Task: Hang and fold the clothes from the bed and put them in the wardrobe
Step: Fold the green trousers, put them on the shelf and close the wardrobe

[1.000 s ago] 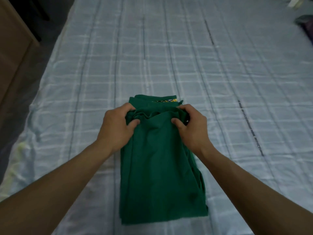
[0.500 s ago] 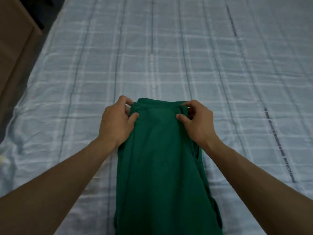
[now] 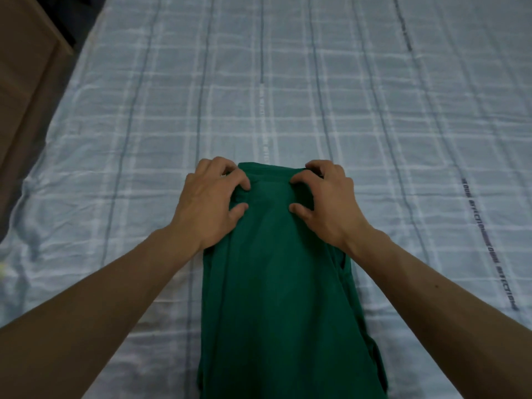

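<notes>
Left hand (image 3: pixel 209 203), right hand (image 3: pixel 326 204) apart, fingers curled, each pinching far corner of folded green garment (image 3: pixel 276 298); garment flat toward bed's (image 3: pixel 288 82) near edge.

the bed (image 3: pixel 374 125) fills the view, covered by a pale blue-grey checked sheet (image 3: pixel 121 197) with dark and white lines, creased at its edge toward 8 and 9 o'clock. a folded green garment (image 3: pixel 282 298) lies flat on the sheet, running from the centre down to 6 o'clock. stripes of printed lettering run toward 12 and 4 o'clock.
</notes>
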Motion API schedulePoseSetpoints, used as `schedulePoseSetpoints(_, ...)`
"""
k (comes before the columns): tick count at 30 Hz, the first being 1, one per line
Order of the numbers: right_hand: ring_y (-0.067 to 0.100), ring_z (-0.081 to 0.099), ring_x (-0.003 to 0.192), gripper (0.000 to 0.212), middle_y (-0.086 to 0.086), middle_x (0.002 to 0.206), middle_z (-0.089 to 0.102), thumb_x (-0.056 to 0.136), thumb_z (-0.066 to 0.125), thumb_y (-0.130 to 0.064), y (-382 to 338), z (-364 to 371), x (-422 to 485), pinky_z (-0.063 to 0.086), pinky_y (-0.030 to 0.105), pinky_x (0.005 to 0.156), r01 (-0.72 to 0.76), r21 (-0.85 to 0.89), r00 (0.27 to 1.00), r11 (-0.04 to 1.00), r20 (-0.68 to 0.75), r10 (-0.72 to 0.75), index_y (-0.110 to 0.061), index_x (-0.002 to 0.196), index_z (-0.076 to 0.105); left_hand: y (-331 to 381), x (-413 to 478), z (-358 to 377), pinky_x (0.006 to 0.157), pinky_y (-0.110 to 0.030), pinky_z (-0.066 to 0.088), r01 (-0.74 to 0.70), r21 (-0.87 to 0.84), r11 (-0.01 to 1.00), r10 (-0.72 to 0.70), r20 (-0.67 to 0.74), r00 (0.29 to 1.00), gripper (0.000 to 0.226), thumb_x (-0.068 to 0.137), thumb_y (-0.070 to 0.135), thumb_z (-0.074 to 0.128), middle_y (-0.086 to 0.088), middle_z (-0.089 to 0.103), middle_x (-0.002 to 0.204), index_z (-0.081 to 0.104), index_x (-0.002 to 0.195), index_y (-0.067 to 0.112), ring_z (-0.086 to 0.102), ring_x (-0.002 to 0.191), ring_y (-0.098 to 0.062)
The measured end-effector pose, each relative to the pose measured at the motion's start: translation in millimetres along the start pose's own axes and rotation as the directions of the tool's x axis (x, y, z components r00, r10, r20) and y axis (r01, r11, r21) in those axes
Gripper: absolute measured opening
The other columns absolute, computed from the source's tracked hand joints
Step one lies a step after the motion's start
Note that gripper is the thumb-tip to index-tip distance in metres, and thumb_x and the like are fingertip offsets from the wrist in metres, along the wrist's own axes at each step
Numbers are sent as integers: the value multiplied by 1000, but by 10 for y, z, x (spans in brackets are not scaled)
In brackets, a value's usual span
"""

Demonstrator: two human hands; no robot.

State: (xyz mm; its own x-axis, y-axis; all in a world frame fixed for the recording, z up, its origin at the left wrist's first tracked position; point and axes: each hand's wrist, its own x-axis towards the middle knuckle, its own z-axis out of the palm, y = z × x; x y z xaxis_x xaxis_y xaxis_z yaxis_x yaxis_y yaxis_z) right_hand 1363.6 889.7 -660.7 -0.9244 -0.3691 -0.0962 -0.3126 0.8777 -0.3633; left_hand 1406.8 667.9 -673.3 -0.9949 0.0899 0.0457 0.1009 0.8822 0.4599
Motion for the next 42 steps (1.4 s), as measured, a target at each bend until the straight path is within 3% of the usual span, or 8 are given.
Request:
schedulePoseSetpoints(6,25,45,113,31,5,119,53,77,82,-29,36,-72,75,35,36,96,3,38,999,999,-50,-1,-16,101,68,36,21,-52,80,-15,35,43,-156,987,-58,-92,994,14,86,10,67,7,50,100,57,88,20,45,93,-11)
schedulePoseSetpoints(13,17,56,89,7,-2,93,62,84,76,-22,98,-244,37,46,31,83,129,204,974,970,-211,-85,-18,89,74,90,65,-252,71,-27,49,73,-222,972,-102,-121,987,11,91,7,60,4,60,87,57,89,17,58,77,-12)
schedulePoseSetpoints(17,17,58,77,9,-5,83,59,88,72,-26,110,-277,168,51,34,72,60,50,996,997,-69,-56,-17,90,70,113,206,-220,69,-29,51,152,-234,960,-179,-100,979,11,88,5,64,2,63,85,59,88,15,58,72,-13)
schedulePoseSetpoints(21,28,57,94,18,6,100,59,89,61,-7,45,-185,169,48,39,76,-73,-44,985,996,-160,65,-12,106,66,210,218,-98,83,-44,49,182,-23,983,-184,-115,976,31,89,6,59,-9,58,113,54,119,15,56,93,-26)
schedulePoseSetpoints(24,30,54,106,31,12,118,59,89,60,-14,-140,-120,-136,45,42,91,38,-1,973,999,-229,-38,-9,119,62,397,-30,-94,94,-47,41,1,156,988,32,-209,977,46,89,9,53,-13,53,134,50,134,9,49,118,-33)
schedulePoseSetpoints(30,26,6,153,78,9,164,15,97,34,-57,-28,404,-713,11,46,123,359,-184,929,915,168,-331,-8,156,20,307,-447,325,119,-55,20,-191,411,891,115,204,972,65,98,47,28,-8,28,160,34,152,11,19,150,-27)
schedulePoseSetpoints(37,30,4,152,79,11,165,10,96,18,-66,573,259,-121,5,53,122,308,-430,951,849,154,-267,-17,158,15,-165,-116,266,120,-57,7,-139,475,869,40,213,976,71,98,59,10,-1,9,166,9,158,20,4,153,-26)
schedulePoseSetpoints(42,31,2,152,75,15,165,7,97,28,-54,504,141,-496,6,51,123,214,-320,977,923,72,-201,-10,157,14,-33,-488,77,122,-52,13,-80,322,943,27,166,986,71,99,55,18,-6,10,165,5,158,17,8,152,-28)
